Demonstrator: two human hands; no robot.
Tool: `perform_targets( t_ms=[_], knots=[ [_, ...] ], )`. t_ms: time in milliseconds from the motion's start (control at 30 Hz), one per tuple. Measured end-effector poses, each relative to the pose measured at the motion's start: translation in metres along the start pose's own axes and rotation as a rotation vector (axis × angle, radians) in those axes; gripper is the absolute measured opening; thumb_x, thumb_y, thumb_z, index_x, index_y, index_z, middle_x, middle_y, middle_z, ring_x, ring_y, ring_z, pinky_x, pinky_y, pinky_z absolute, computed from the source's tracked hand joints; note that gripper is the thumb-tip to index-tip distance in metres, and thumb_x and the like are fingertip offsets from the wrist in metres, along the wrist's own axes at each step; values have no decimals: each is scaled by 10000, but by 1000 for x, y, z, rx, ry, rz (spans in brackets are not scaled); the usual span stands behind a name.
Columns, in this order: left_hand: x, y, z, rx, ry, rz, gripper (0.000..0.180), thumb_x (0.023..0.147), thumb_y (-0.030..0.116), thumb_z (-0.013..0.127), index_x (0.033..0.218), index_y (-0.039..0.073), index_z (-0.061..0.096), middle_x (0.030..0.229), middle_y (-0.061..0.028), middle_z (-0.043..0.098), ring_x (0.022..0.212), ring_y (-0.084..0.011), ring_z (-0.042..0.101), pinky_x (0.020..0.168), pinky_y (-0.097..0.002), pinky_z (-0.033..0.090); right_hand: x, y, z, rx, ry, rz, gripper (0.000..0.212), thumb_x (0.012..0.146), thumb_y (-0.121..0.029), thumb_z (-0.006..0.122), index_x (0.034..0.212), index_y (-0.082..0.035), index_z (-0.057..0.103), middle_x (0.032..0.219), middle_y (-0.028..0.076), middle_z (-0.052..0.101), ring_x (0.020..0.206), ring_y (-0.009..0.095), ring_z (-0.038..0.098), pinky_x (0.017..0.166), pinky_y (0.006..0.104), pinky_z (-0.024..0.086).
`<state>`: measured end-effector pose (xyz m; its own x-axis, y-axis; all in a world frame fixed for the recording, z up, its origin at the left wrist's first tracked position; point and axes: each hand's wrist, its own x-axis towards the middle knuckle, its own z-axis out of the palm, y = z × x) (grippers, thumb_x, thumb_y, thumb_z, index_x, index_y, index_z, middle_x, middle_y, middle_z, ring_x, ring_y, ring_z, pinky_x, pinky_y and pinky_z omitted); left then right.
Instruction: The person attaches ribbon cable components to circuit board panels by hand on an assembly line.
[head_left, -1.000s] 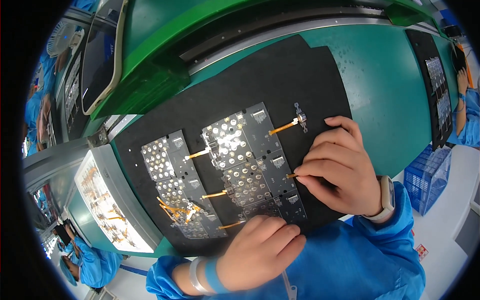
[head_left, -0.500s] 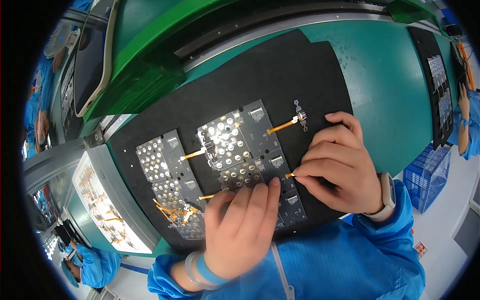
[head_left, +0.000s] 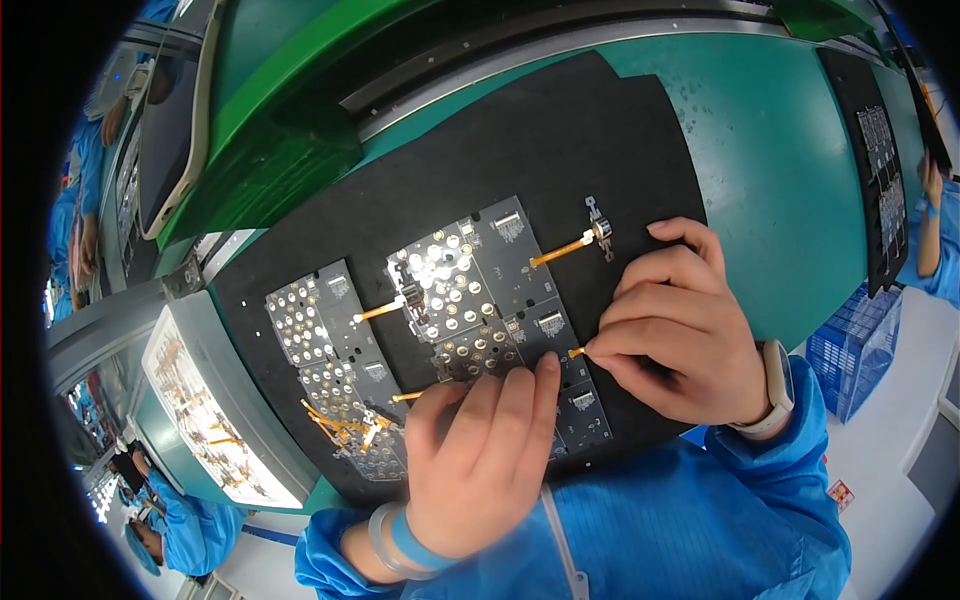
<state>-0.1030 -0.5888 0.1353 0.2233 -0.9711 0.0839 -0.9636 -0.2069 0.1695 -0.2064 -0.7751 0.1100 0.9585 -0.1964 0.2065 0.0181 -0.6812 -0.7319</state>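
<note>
My left hand (head_left: 482, 455) lies with its fingers stretched out over the dark circuit board panel (head_left: 537, 290), holding the lower part down and hiding much of it. At the panel's right edge, my right hand (head_left: 675, 345) pinches an orange flex cable (head_left: 576, 353) between thumb and forefinger; its far end is hidden in the fingers. Above it, another flex cable (head_left: 562, 249) with a small metal part sticks out from the panel. On the left, a second circuit board panel (head_left: 350, 325) has a flex cable (head_left: 382, 309) reaching toward the first panel. Loose orange flex cables (head_left: 345, 428) lie on its lower part.
Both panels rest on a black mat (head_left: 640, 140) on the green bench. A bright white tray (head_left: 185, 375) with orange cables stands left. Beyond are a green frame (head_left: 290, 120) and a flat-screen device (head_left: 178, 130). Right are another mat with boards (head_left: 880, 150), a blue crate (head_left: 850, 350) and a co-worker's arm (head_left: 932, 215).
The panels and mat appear shifted slightly left and up in the picture. Both hands keep nearly the same pose, the right one still pinching the flex cable.
</note>
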Motion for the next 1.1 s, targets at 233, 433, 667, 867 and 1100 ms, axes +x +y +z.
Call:
perform_targets(
  t_ms=[233, 433, 667, 867, 1100],
  knots=[
    [0, 1, 1, 15, 12, 2, 413, 704, 121, 566, 1093, 48, 683, 1050, -40, 548, 959, -154, 529, 863, -368, 411, -1, 1, 1, -5, 1, -12, 137, 674, -66, 774, 775, -109, 694, 785, -2, 629, 851, 193, 565, 962, 498, 333],
    [1, 1, 1, 18, 13, 2, 414, 703, 122, 565, 1093, 53, 685, 1048, -38, 545, 960, -154, 528, 862, -368, 413, -1, 1, 0, -7, -4, -12, 131, 675, -67, 773, 770, -108, 694, 786, -3, 630, 853, 191, 565, 963, 499, 333],
    [2, 0, 1, 24, -2, 8, 425, 707, 128, 555, 1107, 57, 680, 1054, -38, 541, 967, -158, 514, 863, -369, 417, -1, 2, 1, -4, -2, -15, 129, 675, -64, 770, 769, -108, 694, 788, -1, 632, 856, 192, 566, 967, 498, 331],
    [2, 0, 2, 34, -6, 16, 432, 711, 147, 553, 1116, 64, 679, 1053, -40, 538, 953, -162, 513, 864, -370, 418, 0, 3, 1, 4, -3, -14, 120, 680, -67, 764, 768, -104, 691, 779, 1, 628, 850, 196, 564, 959, 497, 333],
    [2, 6, -2, 127, -20, 22, 439, 737, 168, 543, 1148, 65, 657, 1039, -55, 535, 947, -175, 520, 883, -394, 427, 4, -1, -1, -1, -27, -20, 126, 684, -55, 740, 780, -106, 678, 806, -3, 627, 871, 196, 563, 961, 495, 337]
  ],
)
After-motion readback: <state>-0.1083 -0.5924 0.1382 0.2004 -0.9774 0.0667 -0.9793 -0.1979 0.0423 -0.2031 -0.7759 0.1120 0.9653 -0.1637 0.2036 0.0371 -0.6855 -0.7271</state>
